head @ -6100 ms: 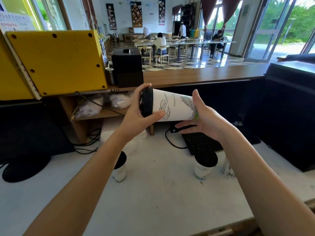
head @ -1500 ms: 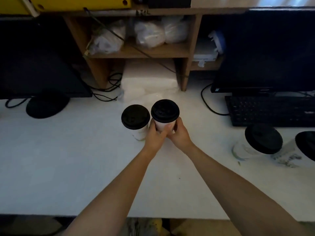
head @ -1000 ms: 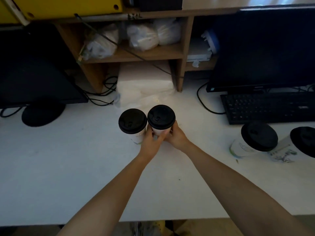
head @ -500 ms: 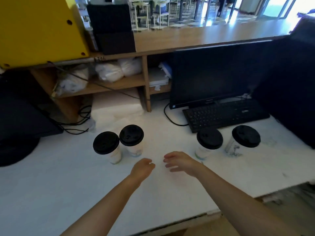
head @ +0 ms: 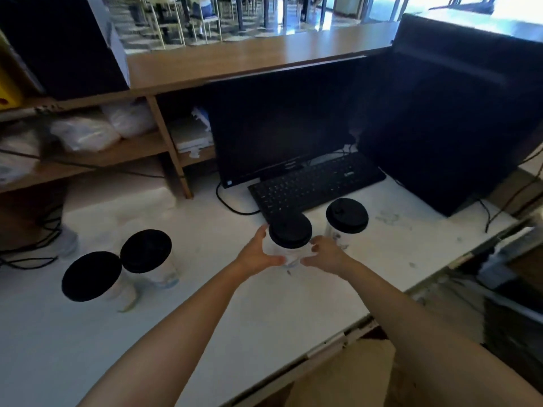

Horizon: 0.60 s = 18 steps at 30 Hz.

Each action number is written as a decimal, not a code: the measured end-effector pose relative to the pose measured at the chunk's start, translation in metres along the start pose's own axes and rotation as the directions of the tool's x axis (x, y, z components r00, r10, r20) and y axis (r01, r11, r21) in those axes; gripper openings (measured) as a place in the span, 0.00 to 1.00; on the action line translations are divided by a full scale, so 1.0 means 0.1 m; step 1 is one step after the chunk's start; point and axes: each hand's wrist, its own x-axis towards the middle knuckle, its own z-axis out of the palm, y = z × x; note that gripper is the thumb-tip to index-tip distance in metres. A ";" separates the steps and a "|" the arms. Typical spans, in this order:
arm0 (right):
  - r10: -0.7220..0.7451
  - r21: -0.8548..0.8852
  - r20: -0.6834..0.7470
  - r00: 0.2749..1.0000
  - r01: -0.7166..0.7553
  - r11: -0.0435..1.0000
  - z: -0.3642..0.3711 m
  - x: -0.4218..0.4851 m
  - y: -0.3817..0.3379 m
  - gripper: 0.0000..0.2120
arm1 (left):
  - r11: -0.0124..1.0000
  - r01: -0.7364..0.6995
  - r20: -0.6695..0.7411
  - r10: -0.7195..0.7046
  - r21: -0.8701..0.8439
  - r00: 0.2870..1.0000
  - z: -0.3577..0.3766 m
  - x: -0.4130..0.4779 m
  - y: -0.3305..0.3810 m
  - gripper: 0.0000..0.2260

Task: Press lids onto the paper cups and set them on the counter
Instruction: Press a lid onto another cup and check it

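Note:
Several white paper cups with black lids stand on the white counter (head: 264,312). My left hand (head: 255,255) and my right hand (head: 326,255) wrap around the sides of the middle cup (head: 289,236), just in front of the keyboard. A second lidded cup (head: 346,216) stands right beside it, to the right. Two more lidded cups stand together at the left: the nearer one (head: 91,277) and the farther one (head: 146,251).
A black keyboard (head: 316,183) and a dark monitor (head: 282,118) sit behind the cups, with a large black box (head: 458,113) at the right. Wooden shelves with plastic bags (head: 85,133) are at the back left. Cables (head: 29,248) trail at the far left. The counter's front edge (head: 338,339) runs diagonally.
My hands let go of the left cup beside its neighbour, moved right across the counter, and now close around the middle cup. The view has swung to the right.

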 end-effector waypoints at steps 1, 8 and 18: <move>-0.040 0.000 -0.029 0.999 0.040 0.999 -0.02 0.05 -0.01 0.35 | 0.999 -0.029 0.014 0.029 -0.035 0.999 0.02 0.07 0.01 0.44; -0.239 0.207 -0.007 0.971 0.235 0.950 0.03 0.23 -0.05 0.43 | 0.963 -0.051 0.078 0.074 -0.264 0.994 0.05 0.29 -0.11 0.37; -0.391 0.333 -0.013 0.920 0.373 0.866 -0.03 0.00 -0.38 0.39 | 0.953 -0.139 -0.042 0.133 -0.271 0.990 -0.22 0.00 0.11 0.38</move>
